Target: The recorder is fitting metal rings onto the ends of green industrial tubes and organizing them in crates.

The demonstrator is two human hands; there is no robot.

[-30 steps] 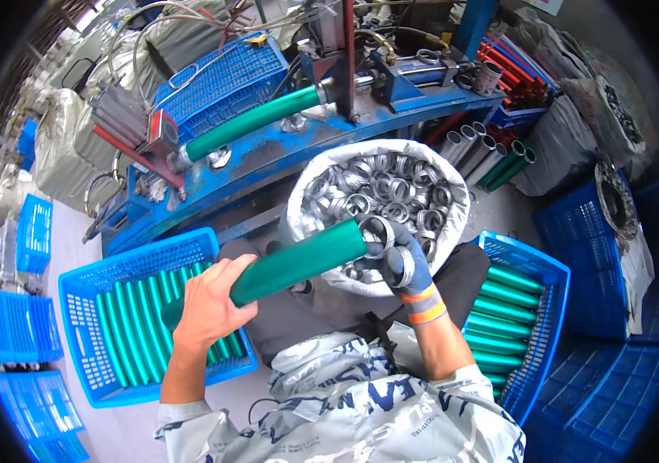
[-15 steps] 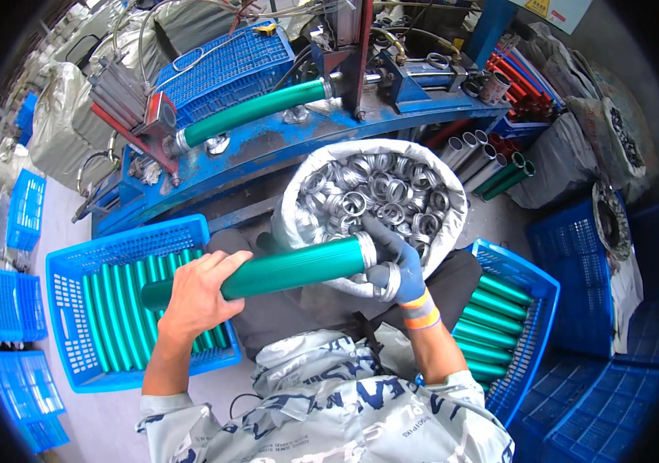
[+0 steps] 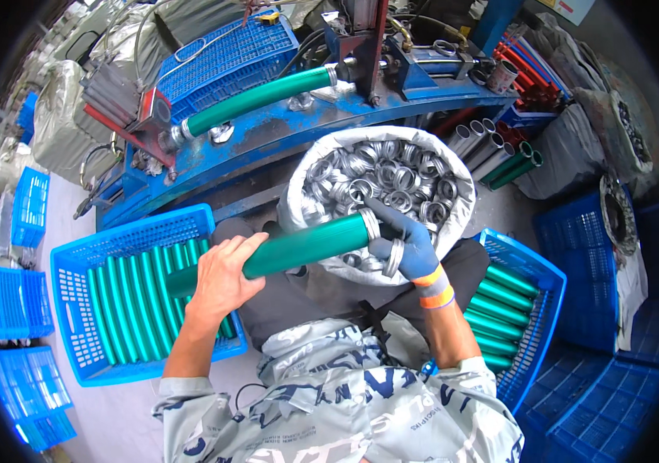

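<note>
Bare, my left hand is wrapped around a green metal tube, which slants up to the right over my lap. My right hand, in a grey-blue glove with an orange cuff, has its thumb and fingers around a silver threaded ring at the tube's right end. A second silver ring is held in the lower fingers of that hand. Just beyond it stands a white sack full of loose silver rings. Another green tube with ringed ends lies between the two ends of a blue bench machine.
A blue crate of green tubes is at my left, another crate of them at my right. Silver and green tubes stand beyond the sack. Stacked blue crates line the far left. Red uprights rise from the machine.
My view has shifted slightly. Both hands still hold the tube and rings, the left hand now a little nearer the right. On the machine, the shiny rod at the tube's right end looks darker and shorter.
</note>
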